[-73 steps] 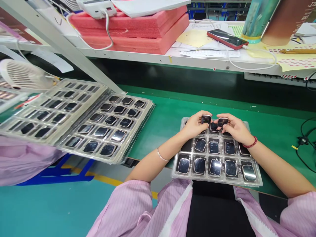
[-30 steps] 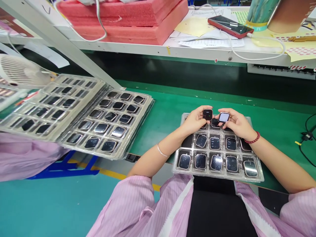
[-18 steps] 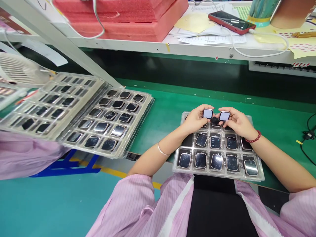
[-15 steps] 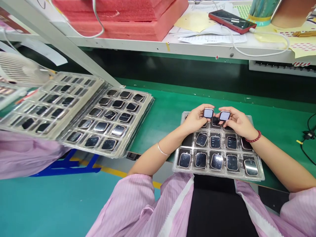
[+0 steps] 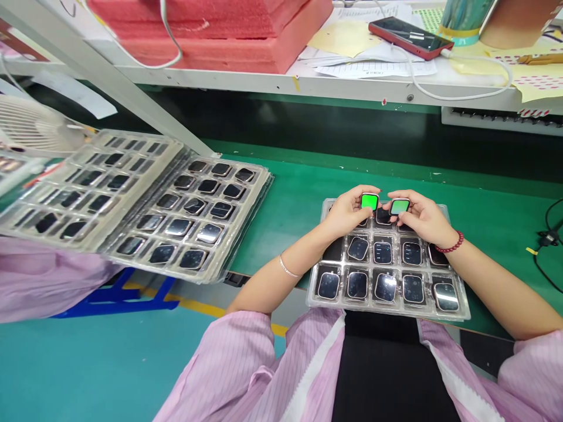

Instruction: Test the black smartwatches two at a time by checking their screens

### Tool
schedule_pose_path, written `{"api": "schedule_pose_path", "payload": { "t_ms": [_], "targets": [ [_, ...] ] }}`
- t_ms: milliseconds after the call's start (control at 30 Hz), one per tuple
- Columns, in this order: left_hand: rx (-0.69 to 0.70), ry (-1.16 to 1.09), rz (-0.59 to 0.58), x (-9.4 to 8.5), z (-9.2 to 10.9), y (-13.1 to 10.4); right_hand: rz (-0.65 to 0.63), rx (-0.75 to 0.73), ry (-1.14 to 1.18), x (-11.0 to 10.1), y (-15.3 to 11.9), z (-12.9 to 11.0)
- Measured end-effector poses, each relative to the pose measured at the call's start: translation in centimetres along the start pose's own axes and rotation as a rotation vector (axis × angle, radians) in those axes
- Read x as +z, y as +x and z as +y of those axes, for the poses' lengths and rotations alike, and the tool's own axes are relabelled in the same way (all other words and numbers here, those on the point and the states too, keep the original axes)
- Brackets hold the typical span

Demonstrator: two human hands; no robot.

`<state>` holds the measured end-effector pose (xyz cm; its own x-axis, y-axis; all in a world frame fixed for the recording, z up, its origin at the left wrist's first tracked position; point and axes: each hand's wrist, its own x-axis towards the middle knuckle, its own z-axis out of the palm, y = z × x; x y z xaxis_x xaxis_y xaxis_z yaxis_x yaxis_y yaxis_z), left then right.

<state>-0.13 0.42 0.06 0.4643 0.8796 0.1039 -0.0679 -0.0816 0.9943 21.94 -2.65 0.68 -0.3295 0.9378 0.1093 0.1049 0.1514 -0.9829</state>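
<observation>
Above the back rows of a clear plastic tray (image 5: 387, 306), my left hand (image 5: 347, 212) is closed on a square watch (image 5: 369, 201) whose screen glows bright green. Beside it, my right hand (image 5: 426, 220) grips another watch (image 5: 400, 206), its screen a paler green, with the thumb at its lower edge. The two watches are close together but apart. Several dark-screened watches, such as one in the front row (image 5: 357, 285), lie in the tray's compartments. My hands and wrists hide part of the back rows.
Stacked trays of watches (image 5: 220, 271) stand on the green bench (image 5: 290, 205) to the left, near a fan (image 5: 39, 126). A shelf (image 5: 352, 88) across the back bears red foam (image 5: 281, 53) and a phone (image 5: 411, 38). Black cables (image 5: 548, 237) lie at right.
Both held watch screens have turned from whitish to green. My hands keep nearly the same pose over the tray, and the view has shifted very slightly.
</observation>
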Motion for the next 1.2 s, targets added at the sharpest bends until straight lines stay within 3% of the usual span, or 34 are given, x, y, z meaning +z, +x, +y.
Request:
{"api": "schedule_pose_path", "payload": {
  "t_ms": [1200],
  "targets": [
    [-0.033, 0.028, 0.058, 0.2, 1.0, -0.2, -0.028, -0.015, 0.030, 0.0, 0.1, 0.6]
  ]
}}
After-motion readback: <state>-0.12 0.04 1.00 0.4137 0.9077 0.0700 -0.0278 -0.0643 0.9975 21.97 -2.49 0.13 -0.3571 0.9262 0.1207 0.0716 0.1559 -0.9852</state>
